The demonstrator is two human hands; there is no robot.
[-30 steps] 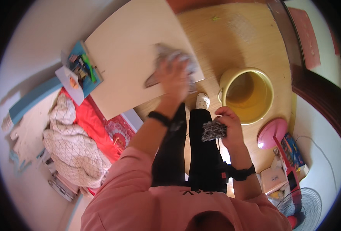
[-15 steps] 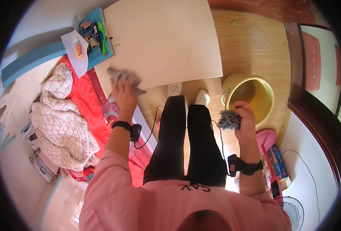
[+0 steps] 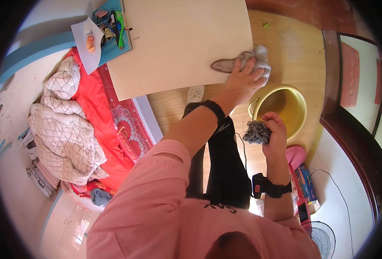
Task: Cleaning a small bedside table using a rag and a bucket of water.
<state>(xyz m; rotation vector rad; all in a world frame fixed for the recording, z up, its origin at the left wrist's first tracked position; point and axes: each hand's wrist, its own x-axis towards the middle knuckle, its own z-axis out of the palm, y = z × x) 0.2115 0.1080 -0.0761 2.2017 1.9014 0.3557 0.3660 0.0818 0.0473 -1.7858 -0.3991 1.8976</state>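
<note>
My left hand [image 3: 242,83] presses down on a crumpled grey cloth [image 3: 260,60] with a brown edge, fingers somewhat spread over it. The cloth lies at the near right corner of the pale tabletop [image 3: 182,41], and part of it hangs past the edge. In my right hand [image 3: 275,131] is a dark grey mesh scouring pad [image 3: 257,132], pinched between thumb and fingers. That hand hovers just in front of a yellow bucket [image 3: 302,105] with liquid inside, level with its near rim.
At the table's far left are a blue book [image 3: 127,43], a green-handled tool [image 3: 120,28] and white paper [image 3: 81,32]. A bed with red cloth [image 3: 85,103] and a checked quilt [image 3: 68,138] stands left. A fan [image 3: 322,237] and pink basin [image 3: 296,155] are at right.
My left hand has swept the cloth from the table's near left corner across to its right edge. My right hand keeps the scouring pad in nearly the same place.
</note>
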